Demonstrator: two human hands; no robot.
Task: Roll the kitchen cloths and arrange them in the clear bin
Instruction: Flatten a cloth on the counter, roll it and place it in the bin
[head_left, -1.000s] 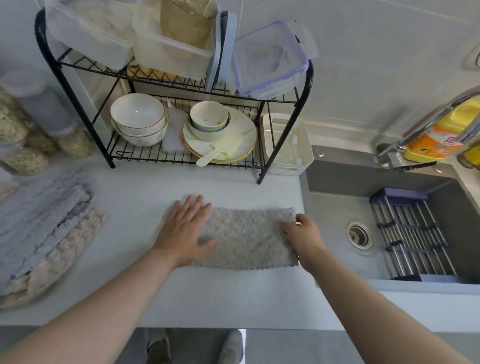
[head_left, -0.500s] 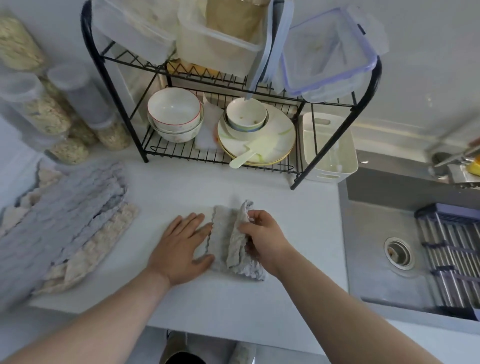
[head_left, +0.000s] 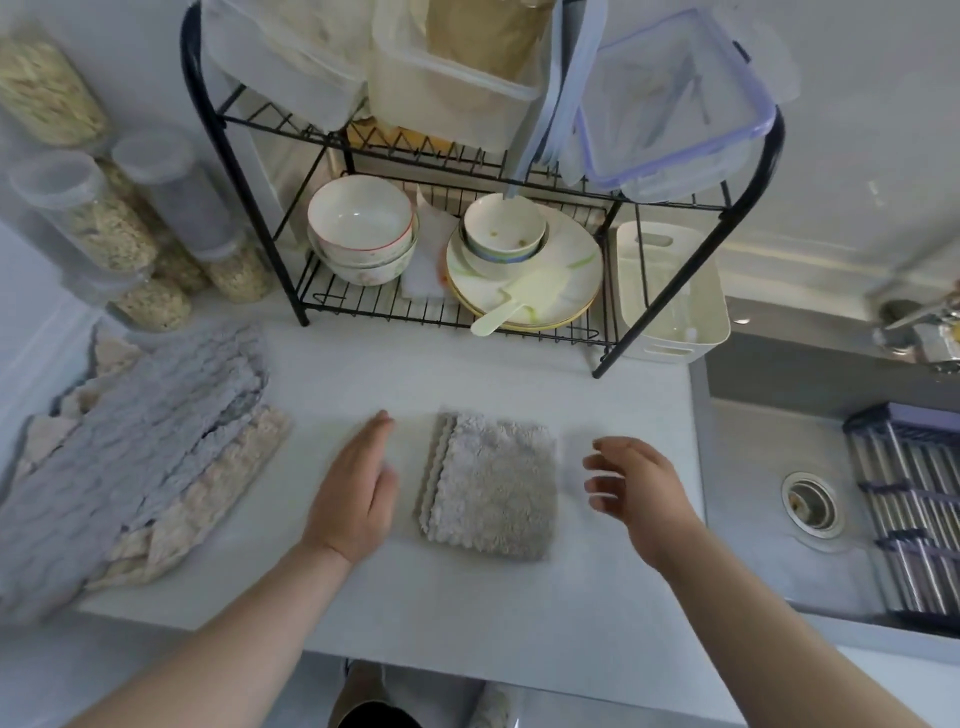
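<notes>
A grey fluffy kitchen cloth lies folded in half on the white counter, its scalloped edges stacked on the left side. My left hand hovers just left of it with straight fingers, holding nothing. To the cloth's right, my right hand is off the cloth with loosely curled fingers and is empty. A pile of more cloths, grey over beige, lies at the counter's left. A clear bin with a purple rim sits tilted on the rack's top shelf.
A black wire rack with bowls and plates stands behind the cloth. A white caddy hangs at its right. Jars stand at the back left. The sink lies to the right.
The right hand folded the cloth's right half over to the left, then let go. Both hands have drawn away from the cloth to either side.
</notes>
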